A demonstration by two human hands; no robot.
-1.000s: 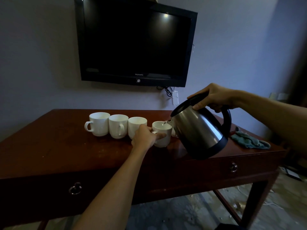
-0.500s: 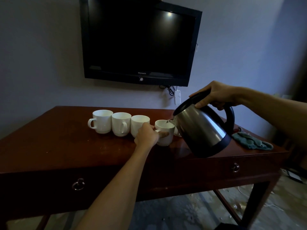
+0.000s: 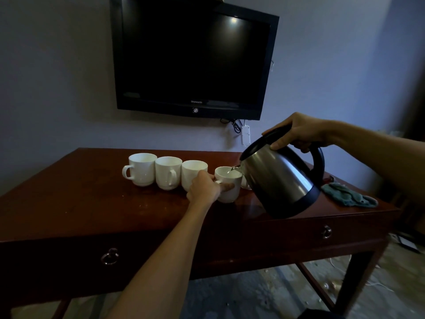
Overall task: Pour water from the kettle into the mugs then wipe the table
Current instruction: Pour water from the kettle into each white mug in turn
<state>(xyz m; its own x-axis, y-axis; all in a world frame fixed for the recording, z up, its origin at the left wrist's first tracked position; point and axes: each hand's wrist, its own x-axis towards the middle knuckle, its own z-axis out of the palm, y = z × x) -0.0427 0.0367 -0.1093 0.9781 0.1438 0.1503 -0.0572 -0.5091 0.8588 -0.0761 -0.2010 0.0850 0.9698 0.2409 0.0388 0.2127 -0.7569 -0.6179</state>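
Several white mugs stand in a row on the dark wooden table (image 3: 76, 210). My left hand (image 3: 203, 188) grips the fourth mug (image 3: 228, 188) by its handle side. My right hand (image 3: 299, 132) holds the black handle of a steel kettle (image 3: 279, 180), thumb on the lid. The kettle is tilted left, its spout over the fourth mug, and a thin stream of water runs into it. Another mug (image 3: 245, 184) is mostly hidden behind the kettle. The three mugs to the left (image 3: 169, 172) stand untouched.
A crumpled green cloth (image 3: 348, 196) lies at the table's right end. A black TV (image 3: 193, 58) hangs on the wall above, with a white power strip (image 3: 245, 134) and cables below it. The table front has drawers with ring pulls (image 3: 110, 257).
The kettle's spout has stayed over the fourth mug and water still pours. My left hand keeps its grip on that mug. The camera has moved slightly.
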